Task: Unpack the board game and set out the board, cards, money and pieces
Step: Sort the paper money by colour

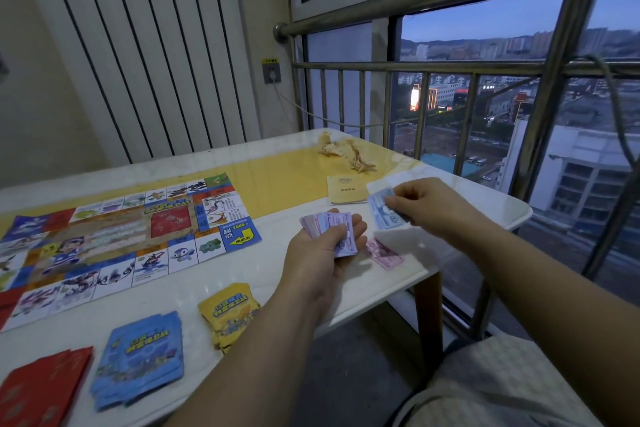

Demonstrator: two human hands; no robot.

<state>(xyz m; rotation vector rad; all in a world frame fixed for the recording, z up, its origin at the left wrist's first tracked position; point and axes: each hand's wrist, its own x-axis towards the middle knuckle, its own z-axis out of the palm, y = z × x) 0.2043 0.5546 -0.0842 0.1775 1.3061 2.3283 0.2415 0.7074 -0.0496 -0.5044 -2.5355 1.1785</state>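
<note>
A white and yellow table (277, 177) stands beside a railed window overlooking a city at dusk. The game board (114, 239) lies flat toward the table's left edge. Along the near edge sit three card stacks: red (38, 388), blue (138, 360) and yellow (230, 314). The person's left hand (325, 250) grips a fanned wad of paper money (330, 229) above the table's right side. The right hand (433, 204) pinches a blue banknote (381, 208). A pink banknote (384, 253) lies on the table just below it. A yellow booklet (346, 189) rests near the far right edge, with crumpled wrapping (343, 151) beyond it.
</note>
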